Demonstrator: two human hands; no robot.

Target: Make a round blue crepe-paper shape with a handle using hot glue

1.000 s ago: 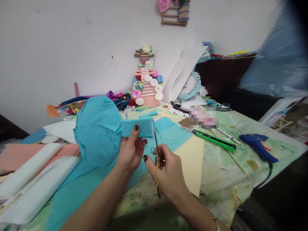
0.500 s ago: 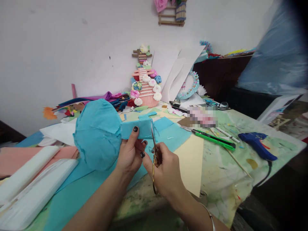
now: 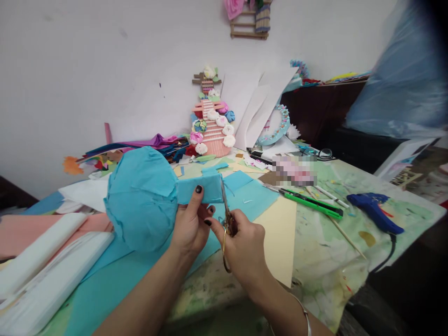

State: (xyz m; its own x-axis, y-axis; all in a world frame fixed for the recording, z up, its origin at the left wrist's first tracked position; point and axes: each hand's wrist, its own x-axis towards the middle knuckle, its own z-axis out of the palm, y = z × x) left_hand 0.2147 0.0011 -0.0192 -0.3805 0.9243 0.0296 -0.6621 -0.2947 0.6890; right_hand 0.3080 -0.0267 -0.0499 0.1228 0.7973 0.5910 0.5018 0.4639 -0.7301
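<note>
Stained table (image 3: 315, 261) before a white wall (image 3: 87, 70), 1 blue glue gun (image 3: 376, 212) on it, left hand (image 3: 191, 224) gripping a blue paper-covered paddle (image 3: 142, 198), right hand (image 3: 247, 247) gripping scissors (image 3: 228, 223)

Stained table (image 3: 320, 254) bearing green cutter (image 3: 311, 203), blue glue gun (image 3: 373, 210)
</note>
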